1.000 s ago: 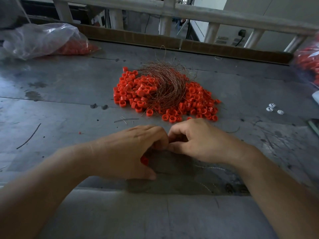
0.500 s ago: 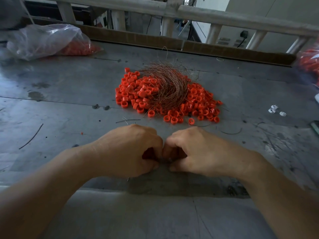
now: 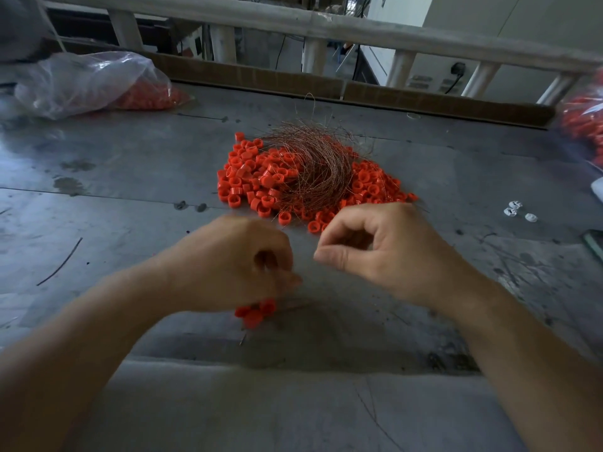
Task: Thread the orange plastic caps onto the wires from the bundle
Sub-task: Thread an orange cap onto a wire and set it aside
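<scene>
Mid-threading, it seems: left hand (image 3: 241, 265) curls around a cluster of orange caps (image 3: 256, 313). Right hand (image 3: 381, 252) pinches thumb to forefinger, any wire unseen. Next, probably, a cap from the pile (image 3: 254, 177) under the wire bundle (image 3: 315, 168).

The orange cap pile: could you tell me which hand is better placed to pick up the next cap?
Right, probably. The right hand is at the near edge of the cap pile, with nothing visible in its curled fingers; the left hand already grips a cluster of caps.
</scene>
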`<state>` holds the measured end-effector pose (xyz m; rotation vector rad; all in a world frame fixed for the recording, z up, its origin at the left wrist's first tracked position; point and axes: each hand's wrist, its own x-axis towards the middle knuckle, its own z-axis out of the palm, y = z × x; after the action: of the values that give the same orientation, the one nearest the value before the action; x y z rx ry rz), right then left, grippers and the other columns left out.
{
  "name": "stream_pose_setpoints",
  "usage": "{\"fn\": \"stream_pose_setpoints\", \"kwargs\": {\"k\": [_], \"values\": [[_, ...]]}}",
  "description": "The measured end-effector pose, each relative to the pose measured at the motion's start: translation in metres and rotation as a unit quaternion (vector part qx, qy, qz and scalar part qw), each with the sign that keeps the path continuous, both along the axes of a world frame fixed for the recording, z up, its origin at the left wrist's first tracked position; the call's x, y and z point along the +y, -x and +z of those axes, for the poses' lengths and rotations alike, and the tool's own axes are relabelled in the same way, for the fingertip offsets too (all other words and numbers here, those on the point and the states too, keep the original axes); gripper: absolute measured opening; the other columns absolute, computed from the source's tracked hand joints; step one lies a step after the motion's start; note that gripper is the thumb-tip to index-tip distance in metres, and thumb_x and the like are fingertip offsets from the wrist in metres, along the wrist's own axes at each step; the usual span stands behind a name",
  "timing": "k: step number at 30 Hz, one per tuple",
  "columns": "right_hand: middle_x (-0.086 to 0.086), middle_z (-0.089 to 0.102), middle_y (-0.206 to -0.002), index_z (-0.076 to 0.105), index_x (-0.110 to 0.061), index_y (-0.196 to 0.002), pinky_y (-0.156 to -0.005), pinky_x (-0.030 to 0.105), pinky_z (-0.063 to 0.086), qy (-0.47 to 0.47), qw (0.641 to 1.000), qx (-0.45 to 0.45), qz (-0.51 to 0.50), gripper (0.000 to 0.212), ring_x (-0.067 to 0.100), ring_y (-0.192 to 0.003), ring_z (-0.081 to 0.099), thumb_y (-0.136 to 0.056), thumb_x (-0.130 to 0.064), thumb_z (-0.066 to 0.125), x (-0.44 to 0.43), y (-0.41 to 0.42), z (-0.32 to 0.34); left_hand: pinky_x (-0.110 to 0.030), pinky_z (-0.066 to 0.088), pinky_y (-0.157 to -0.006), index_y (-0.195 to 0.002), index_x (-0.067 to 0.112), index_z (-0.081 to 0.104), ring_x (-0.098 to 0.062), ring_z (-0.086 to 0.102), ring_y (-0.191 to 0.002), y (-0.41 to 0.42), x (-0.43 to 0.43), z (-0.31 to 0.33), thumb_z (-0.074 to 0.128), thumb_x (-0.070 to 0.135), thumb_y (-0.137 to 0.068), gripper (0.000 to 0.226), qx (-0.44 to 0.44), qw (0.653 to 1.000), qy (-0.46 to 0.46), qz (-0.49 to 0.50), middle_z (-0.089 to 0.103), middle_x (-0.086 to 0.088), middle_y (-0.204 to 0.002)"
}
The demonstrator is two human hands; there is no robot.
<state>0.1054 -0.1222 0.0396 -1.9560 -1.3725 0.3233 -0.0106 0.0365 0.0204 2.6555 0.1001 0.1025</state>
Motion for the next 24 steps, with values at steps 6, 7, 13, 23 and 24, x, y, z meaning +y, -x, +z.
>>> {"fn": "stream_pose_setpoints", "kwargs": {"k": [6,7,13,23,24], "values": [[-0.006,0.062,-0.061,0.064,-0.025,-0.066,-0.053,0.021,0.046,-0.070,0.989,-0.029,-0.127,0.012,0.010,-0.056,0.056,-0.076,-0.024,0.071,-0.001,-0.020,-0.001,-0.028,0.042,-0.073,-0.101,0.017,0.067,-0.018,0.055,-0.082,-0.017,0.034,-0.018,0.061,0.007,-0.081,0.023,-0.121,0.968,-0.043,0.218,0.054,0.005,-0.088],[-0.006,0.063,-0.060,0.064,-0.024,-0.067,-0.053,0.020,0.045,-0.077,0.986,-0.027,-0.148,0.012,0.009,-0.055,0.056,-0.077,-0.024,0.071,-0.001,-0.024,-0.002,-0.030,0.042,-0.075,-0.108,0.017,0.064,-0.021,0.055,-0.086,-0.020,0.037,-0.021,0.061,0.006,-0.081,0.030,-0.123,0.965,-0.045,0.225,0.051,0.004,-0.091],[-0.014,0.056,-0.054,0.060,-0.030,-0.062,-0.048,0.006,0.036,-0.130,0.964,-0.020,-0.233,0.020,-0.004,-0.048,0.052,-0.078,-0.024,0.071,-0.004,-0.046,-0.007,-0.039,0.047,-0.079,-0.105,0.018,0.067,-0.027,0.054,-0.087,-0.031,0.038,-0.029,0.067,0.011,-0.078,0.028,-0.124,0.967,-0.041,0.219,0.050,0.000,-0.091],[-0.015,0.056,-0.055,0.058,-0.031,-0.064,-0.050,0.005,0.037,-0.151,0.958,-0.044,-0.240,0.021,-0.006,-0.049,0.051,-0.082,-0.023,0.068,-0.002,-0.048,-0.010,-0.025,0.037,-0.060,-0.075,0.020,0.062,-0.017,0.054,-0.073,-0.027,0.038,-0.019,0.068,0.018,-0.077,0.006,-0.135,0.949,-0.012,0.283,0.059,0.005,-0.073],[-0.016,0.055,-0.056,0.059,-0.030,-0.065,-0.051,0.005,0.037,-0.161,0.957,-0.058,-0.232,0.021,-0.006,-0.051,0.052,-0.082,-0.023,0.067,-0.002,-0.046,-0.009,-0.021,0.036,-0.056,-0.071,0.021,0.061,-0.014,0.055,-0.069,-0.024,0.038,-0.016,0.068,0.016,-0.075,0.010,-0.146,0.943,0.007,0.299,0.058,0.008,-0.068]]}}
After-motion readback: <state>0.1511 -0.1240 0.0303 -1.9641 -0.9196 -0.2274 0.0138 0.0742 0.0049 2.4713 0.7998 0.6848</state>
